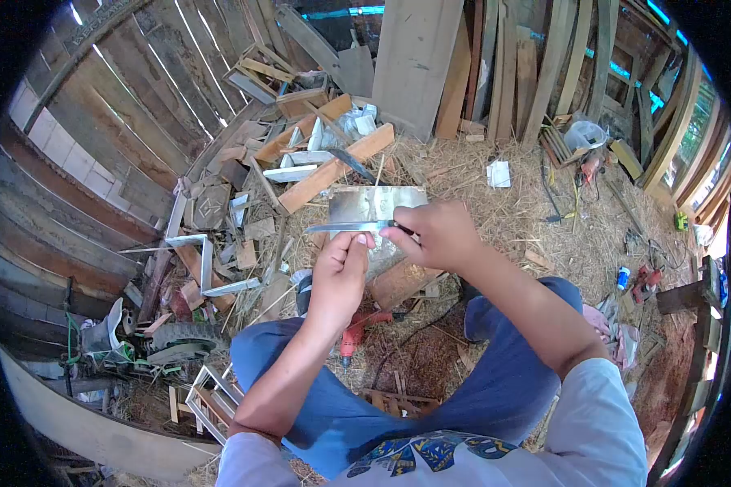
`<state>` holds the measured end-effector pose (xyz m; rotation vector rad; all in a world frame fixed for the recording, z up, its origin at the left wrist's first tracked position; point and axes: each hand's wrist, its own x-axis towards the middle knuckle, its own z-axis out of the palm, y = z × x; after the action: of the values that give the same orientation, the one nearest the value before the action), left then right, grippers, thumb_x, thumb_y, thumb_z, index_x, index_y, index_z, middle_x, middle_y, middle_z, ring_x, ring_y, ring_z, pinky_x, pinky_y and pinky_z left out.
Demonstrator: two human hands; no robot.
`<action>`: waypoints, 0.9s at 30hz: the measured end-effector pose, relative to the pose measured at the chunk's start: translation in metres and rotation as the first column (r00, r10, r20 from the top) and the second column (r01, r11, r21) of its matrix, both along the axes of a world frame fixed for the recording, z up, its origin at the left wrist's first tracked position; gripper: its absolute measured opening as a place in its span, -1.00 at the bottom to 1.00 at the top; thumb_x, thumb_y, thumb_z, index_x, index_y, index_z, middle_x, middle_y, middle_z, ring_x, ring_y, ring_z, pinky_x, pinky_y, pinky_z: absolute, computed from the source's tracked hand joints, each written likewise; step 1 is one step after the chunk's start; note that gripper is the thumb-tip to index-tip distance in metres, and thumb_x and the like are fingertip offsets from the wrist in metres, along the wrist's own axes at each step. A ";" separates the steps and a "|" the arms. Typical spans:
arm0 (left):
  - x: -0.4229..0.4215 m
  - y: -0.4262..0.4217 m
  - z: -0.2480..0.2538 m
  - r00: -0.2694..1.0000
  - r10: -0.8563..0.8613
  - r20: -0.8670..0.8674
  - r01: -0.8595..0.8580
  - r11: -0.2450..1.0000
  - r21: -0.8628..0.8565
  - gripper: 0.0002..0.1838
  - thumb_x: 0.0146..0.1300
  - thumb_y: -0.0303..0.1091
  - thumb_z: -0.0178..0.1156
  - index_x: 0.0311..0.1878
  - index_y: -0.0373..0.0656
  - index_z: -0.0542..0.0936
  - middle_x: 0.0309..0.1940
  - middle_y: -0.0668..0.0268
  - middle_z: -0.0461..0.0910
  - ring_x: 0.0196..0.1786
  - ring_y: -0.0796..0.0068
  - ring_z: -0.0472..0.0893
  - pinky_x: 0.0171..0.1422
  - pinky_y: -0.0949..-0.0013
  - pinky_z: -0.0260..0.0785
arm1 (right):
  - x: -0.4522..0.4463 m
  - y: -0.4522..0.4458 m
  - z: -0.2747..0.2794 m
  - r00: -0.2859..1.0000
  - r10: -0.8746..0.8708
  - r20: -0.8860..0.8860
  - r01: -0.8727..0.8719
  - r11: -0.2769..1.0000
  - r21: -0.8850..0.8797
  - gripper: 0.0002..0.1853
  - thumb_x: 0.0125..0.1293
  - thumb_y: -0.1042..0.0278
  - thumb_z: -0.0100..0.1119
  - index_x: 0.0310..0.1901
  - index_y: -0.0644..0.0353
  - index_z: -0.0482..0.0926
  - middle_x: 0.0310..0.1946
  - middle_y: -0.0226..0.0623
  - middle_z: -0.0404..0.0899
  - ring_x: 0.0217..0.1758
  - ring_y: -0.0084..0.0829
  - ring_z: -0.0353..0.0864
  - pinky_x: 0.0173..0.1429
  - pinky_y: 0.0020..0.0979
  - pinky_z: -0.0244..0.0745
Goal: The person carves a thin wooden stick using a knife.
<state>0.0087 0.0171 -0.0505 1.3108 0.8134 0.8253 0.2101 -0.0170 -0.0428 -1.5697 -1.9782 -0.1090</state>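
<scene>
A knife (341,228) with a dark handle is in my right hand (440,235), its blade pointing left and lying nearly level. My left hand (339,272) is closed just below the blade, thumb and fingers pressed together. Whatever it may hold is too small or hidden to make out. Beneath both hands a shiny, worn grey sheet or board (349,206) faces up. A brown wooden block (404,282) lies at its near edge, between my knees. Closer to me on the floor is a red power tool (352,334), partly covered by my left forearm.
Scrap planks (341,169) and offcuts pile up ahead on the left. Long boards (418,73) lean on the back wall. A white angular frame (206,264) stands left; a red tool (646,286) and blue can (623,277) lie right. Straw and shavings cover the floor.
</scene>
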 end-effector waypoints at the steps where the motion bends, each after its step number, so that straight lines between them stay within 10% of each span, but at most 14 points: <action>1: -0.001 0.001 -0.001 1.000 -0.002 -0.003 0.002 1.000 0.001 -0.82 0.63 -0.29 0.01 -0.12 -0.09 0.54 -0.65 0.66 0.20 -0.67 0.85 0.08 -0.61 0.55 -0.17 | 0.005 0.005 -0.002 1.000 -0.002 -0.003 0.002 1.000 0.001 -0.57 0.38 -0.09 0.25 -0.51 0.06 0.50 -0.67 -0.19 0.49 -0.56 -0.04 0.60 -0.47 -0.10 0.44; 3: -0.002 0.001 -0.006 1.000 0.001 -0.026 0.002 0.996 0.086 -0.82 0.62 -0.29 0.02 -0.14 -0.09 0.55 -0.62 0.65 0.22 -0.63 0.85 0.12 -0.56 0.56 -0.09 | 0.025 0.018 -0.004 0.962 -0.229 -0.151 0.223 0.973 -0.057 -0.55 0.40 -0.11 0.22 -0.50 0.07 0.49 -0.66 -0.18 0.49 -0.54 -0.02 0.61 -0.46 -0.09 0.46; 16: -0.003 0.008 -0.019 0.979 0.057 -0.197 0.019 0.932 0.363 -0.81 0.57 -0.41 -0.02 -0.19 -0.21 0.54 -0.47 0.50 0.36 -0.36 0.74 0.32 -0.23 0.51 0.23 | 0.037 0.017 -0.024 0.979 -0.174 -0.109 0.152 0.971 -0.185 -0.58 0.43 -0.18 0.10 -0.33 -0.02 0.69 -0.49 -0.16 0.67 -0.39 -0.01 0.70 -0.28 -0.01 0.57; 22: -0.004 0.003 -0.018 0.987 -0.003 -0.158 0.043 0.967 0.252 -0.81 0.57 -0.40 -0.04 -0.21 -0.18 0.52 -0.52 0.51 0.34 -0.43 0.76 0.28 -0.32 0.52 0.16 | 0.065 0.020 -0.016 0.874 -0.439 -0.207 0.380 0.884 -0.271 -0.45 0.50 -0.21 0.00 -0.30 0.15 0.69 -0.44 -0.04 0.67 -0.31 0.11 0.68 -0.22 0.05 0.53; 24: -0.006 0.005 -0.017 0.990 -0.135 -0.047 0.129 0.985 -0.113 -0.82 0.63 -0.29 -0.08 -0.11 -0.07 0.48 -0.60 0.62 0.17 -0.63 0.77 0.10 -0.57 0.52 -0.09 | 0.045 0.010 -0.021 0.876 -0.396 -0.277 0.326 0.907 -0.266 -0.48 0.50 -0.19 0.02 -0.29 0.15 0.68 -0.46 -0.03 0.66 -0.33 0.10 0.67 -0.23 0.04 0.52; 27: -0.007 0.005 -0.004 0.978 -0.190 0.083 0.204 0.951 -0.231 -0.84 0.64 -0.28 -0.13 -0.04 -0.05 0.44 -0.61 0.59 0.14 -0.67 0.75 0.05 -0.62 0.52 -0.16 | 0.016 -0.004 -0.012 0.869 -0.311 -0.385 0.219 0.940 -0.263 -0.52 0.48 -0.15 0.08 -0.30 0.15 0.66 -0.50 -0.01 0.62 -0.37 0.09 0.66 -0.28 0.01 0.50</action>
<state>0.0014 0.0221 -0.0542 1.1270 0.6972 0.5858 0.2266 -0.0211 -0.0548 -1.8172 -1.4652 0.3198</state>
